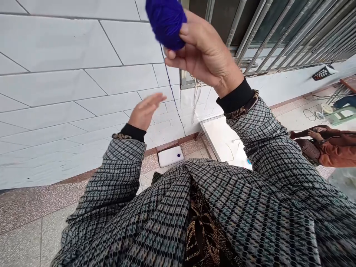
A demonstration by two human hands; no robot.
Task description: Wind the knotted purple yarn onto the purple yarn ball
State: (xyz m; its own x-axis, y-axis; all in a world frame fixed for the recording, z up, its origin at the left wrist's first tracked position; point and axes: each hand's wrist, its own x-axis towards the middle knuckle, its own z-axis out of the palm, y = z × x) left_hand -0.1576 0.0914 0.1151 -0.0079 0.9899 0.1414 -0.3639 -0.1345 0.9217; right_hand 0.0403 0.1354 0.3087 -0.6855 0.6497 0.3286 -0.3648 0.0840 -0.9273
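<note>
My right hand (200, 52) is raised high and grips a ball of deep blue yarn (166, 23), which the top edge of the view cuts off. A thin strand of the yarn (170, 83) hangs from the ball, passes to the right of my left hand (146, 111), and runs down in front of the tiled wall. My left hand is raised too, its fingers held flat and together, holding nothing and not touching the strand. Both sleeves are grey checked cloth with black cuffs.
White tiled wall (61, 92) fills the left, with a barred metal window grille (278, 37) at upper right. A white slab with a blue spot (171, 155) lies on the speckled floor (33, 200). A seated person's arm and orange garment (328, 146) show at right.
</note>
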